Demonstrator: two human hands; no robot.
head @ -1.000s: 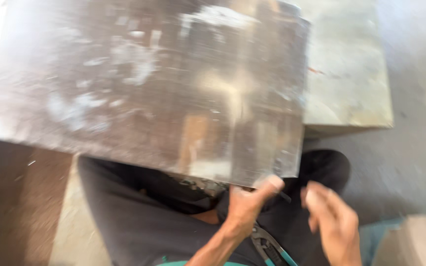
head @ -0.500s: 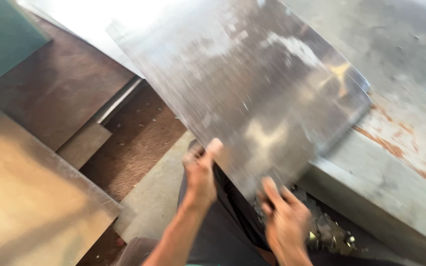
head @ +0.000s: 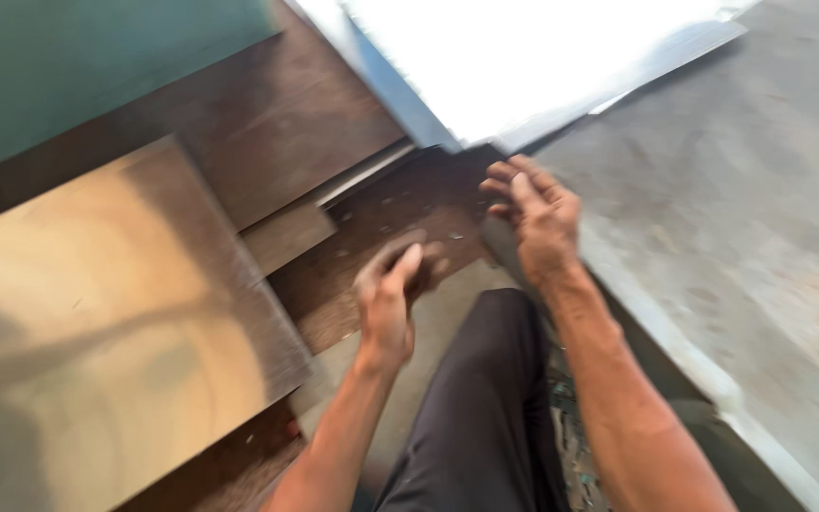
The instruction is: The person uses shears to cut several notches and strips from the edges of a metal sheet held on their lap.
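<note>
My left hand (head: 389,294) hovers over the dark floor with its fingers loosely curled; motion blur hides whether anything is in it. My right hand (head: 535,210) is at the near corner of a large metal sheet (head: 523,66) that glares white at the top, fingers bent at its edge; the grip itself is blurred. The sheet lies across a grey metal slab (head: 732,228) on the right. My dark-trousered leg (head: 485,408) runs up the middle below both hands.
A tan board (head: 97,322) lies at left, with brown boards (head: 267,123) and a green panel (head: 68,66) behind it. The grey slab's long edge (head: 675,341) runs diagonally beside my right forearm. Small debris litters the floor.
The view has swung left and down. The metal sheet that filled the centre now sits at the top, glaring. Both hands have come off its lower edge; the left has dropped away.
</note>
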